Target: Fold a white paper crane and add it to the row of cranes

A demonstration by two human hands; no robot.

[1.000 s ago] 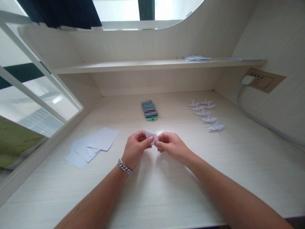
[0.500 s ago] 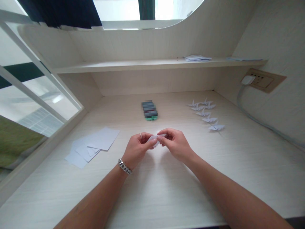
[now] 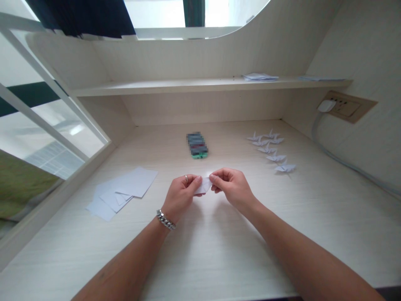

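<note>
A small folded piece of white paper [image 3: 204, 186] is held between my two hands, over the middle of the desk. My left hand [image 3: 183, 192] pinches its left side, thumb on top and fingers beneath. At the paper's upper right corner, the thumb and fingertips of my right hand [image 3: 230, 184] are closed on it. The fingers under the paper are partly hidden. Several folded paper cranes [image 3: 275, 158] stand in a loose group to the right, and flat sheets of white paper [image 3: 138, 182] lie overlapping on the left.
A phone-like object [image 3: 199, 155] with a green edge, its face blurred, lies beyond my hands. Above the desk [image 3: 188, 259] runs a shelf [image 3: 175, 88] with a paper stack [image 3: 260, 77]. A cable [image 3: 340, 161] drops from the wall socket [image 3: 351, 107] at right.
The folded paper has turned to show a flatter, broader face. My left thumb has moved up onto it, and my right fingers have shifted slightly right to its corner.
</note>
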